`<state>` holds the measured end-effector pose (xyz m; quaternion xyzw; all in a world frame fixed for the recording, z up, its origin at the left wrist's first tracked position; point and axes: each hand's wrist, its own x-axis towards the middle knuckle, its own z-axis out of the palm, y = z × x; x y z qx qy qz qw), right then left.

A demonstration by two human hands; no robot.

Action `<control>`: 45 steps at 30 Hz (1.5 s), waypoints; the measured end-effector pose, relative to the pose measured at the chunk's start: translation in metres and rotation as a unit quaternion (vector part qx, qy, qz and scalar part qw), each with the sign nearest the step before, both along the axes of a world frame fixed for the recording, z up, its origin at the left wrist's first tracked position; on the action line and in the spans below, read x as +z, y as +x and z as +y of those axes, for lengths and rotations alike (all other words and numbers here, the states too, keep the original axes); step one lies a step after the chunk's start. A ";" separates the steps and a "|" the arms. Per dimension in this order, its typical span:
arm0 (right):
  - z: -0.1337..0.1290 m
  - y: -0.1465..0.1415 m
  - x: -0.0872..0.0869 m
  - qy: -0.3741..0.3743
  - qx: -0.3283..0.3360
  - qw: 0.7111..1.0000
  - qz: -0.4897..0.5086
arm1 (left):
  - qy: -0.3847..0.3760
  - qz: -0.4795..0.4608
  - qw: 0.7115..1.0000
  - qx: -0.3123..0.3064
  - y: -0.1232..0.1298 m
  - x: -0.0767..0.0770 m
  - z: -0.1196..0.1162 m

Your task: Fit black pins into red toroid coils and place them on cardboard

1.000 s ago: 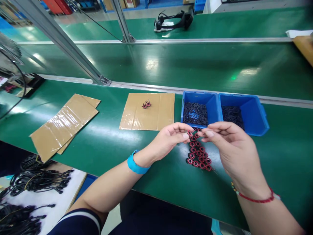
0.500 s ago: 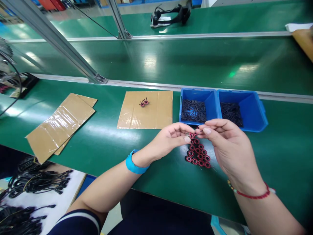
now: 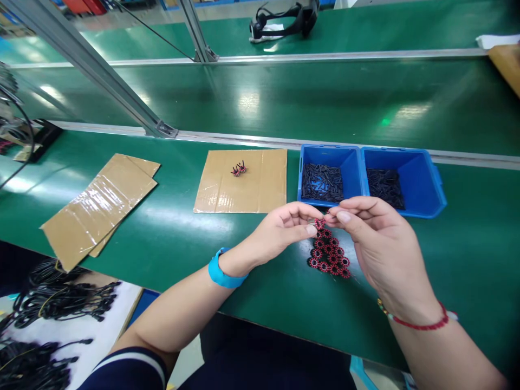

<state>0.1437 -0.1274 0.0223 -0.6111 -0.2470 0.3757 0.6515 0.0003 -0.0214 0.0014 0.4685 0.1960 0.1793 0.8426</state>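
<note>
My left hand (image 3: 286,227) pinches a small red-and-black ring part (image 3: 319,222) between thumb and fingers. Close beside it, the thumb and fingertips of my right hand (image 3: 371,233) are pressed together at the same part; what they grip is too small to make out. Beneath my fingertips a cluster of red-and-black ring parts (image 3: 333,259) lies on the green table. Two similar parts (image 3: 239,169) with dark prongs rest on a cardboard sheet (image 3: 260,189) left of the bins.
Two blue bins (image 3: 351,176) (image 3: 422,187) hold thin black pieces. Overlapping cardboard sheets (image 3: 99,208) lie at the left. A metal post (image 3: 105,76) slants to the table's back rail. Black cables (image 3: 69,298) sit at the lower left, a black headset (image 3: 284,24) farther back.
The view has shifted very slightly. Both hands stay in nearly the same pose around the small part.
</note>
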 end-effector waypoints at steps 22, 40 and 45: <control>-0.002 0.001 -0.007 0.003 0.010 0.992 -0.127 | 0.009 -0.011 1.000 0.006 0.001 -0.002 0.000; -0.001 -0.001 -0.002 -0.035 0.037 0.994 -0.102 | 0.052 0.009 0.999 0.008 0.000 0.002 0.001; -0.003 0.001 -0.002 -0.038 0.047 0.993 -0.105 | 0.065 0.013 0.998 0.010 -0.001 0.004 0.002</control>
